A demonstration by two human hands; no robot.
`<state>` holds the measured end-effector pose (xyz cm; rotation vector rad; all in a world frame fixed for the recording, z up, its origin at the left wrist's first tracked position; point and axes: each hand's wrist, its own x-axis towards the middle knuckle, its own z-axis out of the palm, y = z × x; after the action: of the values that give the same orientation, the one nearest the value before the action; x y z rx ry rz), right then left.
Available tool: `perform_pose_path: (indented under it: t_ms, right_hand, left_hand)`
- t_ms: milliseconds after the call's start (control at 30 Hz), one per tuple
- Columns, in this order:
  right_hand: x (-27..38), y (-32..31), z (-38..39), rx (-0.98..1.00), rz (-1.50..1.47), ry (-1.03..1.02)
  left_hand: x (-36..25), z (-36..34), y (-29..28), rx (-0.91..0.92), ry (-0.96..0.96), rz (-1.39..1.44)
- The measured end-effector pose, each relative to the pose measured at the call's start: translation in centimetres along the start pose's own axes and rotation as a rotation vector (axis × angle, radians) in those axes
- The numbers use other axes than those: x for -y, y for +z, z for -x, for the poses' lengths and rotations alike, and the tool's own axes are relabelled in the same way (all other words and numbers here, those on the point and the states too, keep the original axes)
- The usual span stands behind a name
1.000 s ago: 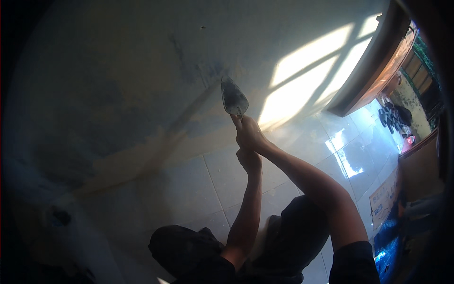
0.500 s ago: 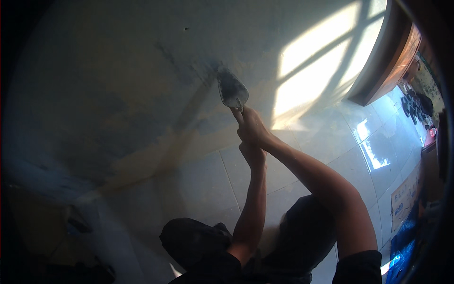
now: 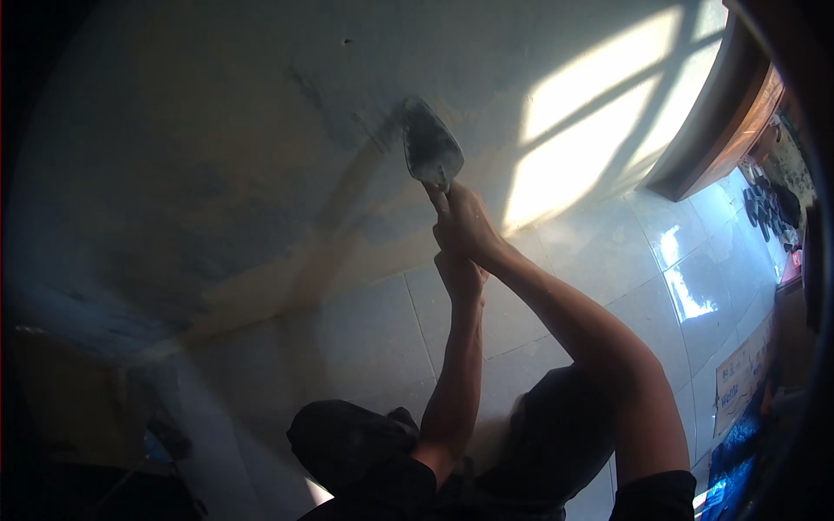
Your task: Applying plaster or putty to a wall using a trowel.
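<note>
A pointed trowel (image 3: 432, 143) with a grey, smeared blade is held up against the wall (image 3: 217, 174), its tip at a dark scuffed patch. My right hand (image 3: 466, 227) is closed round the handle close to the blade, one finger stretched along it. Just below, my left hand (image 3: 459, 276) is closed and pressed up against the right one, around the lower end of the handle. Most of the handle is hidden by my fingers. The wall's surface is patchy grey and tan, with dark streaks beside the trowel's tip.
Pale floor tiles (image 3: 556, 321) meet the wall's foot. A wooden frame (image 3: 708, 130) juts out at the right, past a window-shaped patch of sunlight. Several pairs of footwear (image 3: 763, 208), a cardboard piece (image 3: 738, 382) and blue sheeting (image 3: 734, 460) lie at the far right.
The trowel and both hands have shifted slightly up along the wall. The blade shows a little more broadly now. Both hands keep their hold.
</note>
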<state>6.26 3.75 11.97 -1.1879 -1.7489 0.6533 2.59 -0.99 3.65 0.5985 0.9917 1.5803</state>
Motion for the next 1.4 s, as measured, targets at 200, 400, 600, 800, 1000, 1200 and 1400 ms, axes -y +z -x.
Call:
perform_pose_path:
  t_ms: [200,400,600,800,1000,1200,1400]
  right_hand:
    - [-2.2,-0.4,0.9,0.004,-0.051,0.051]
    - [0.1,0.2,0.5,0.070,-0.044,0.170]
    - [-0.7,0.1,0.5,0.060,0.018,0.119]
    - [-0.4,-0.4,0.5,0.027,-0.148,0.165]
    - [0.7,0.4,0.3,0.058,-0.145,0.197]
    - [1.0,-0.6,1.1,0.047,-0.112,0.170]
    - [-0.9,-0.5,1.4,0.078,-0.112,0.147]
  left_hand:
    - [0.9,2.0,1.5,-0.083,-0.133,0.042]
    - [-0.3,1.3,0.7,-0.035,-0.036,-0.032]
    - [0.9,0.9,-0.2,-0.022,-0.072,-0.066]
    - [-0.2,1.1,1.0,-0.127,-0.064,-0.002]
    - [-0.1,0.9,-0.5,-0.074,-0.039,-0.080]
    - [-0.1,0.7,-0.6,-0.009,-0.061,-0.086]
    - [2.8,1.5,-1.5,0.209,-0.114,0.104]
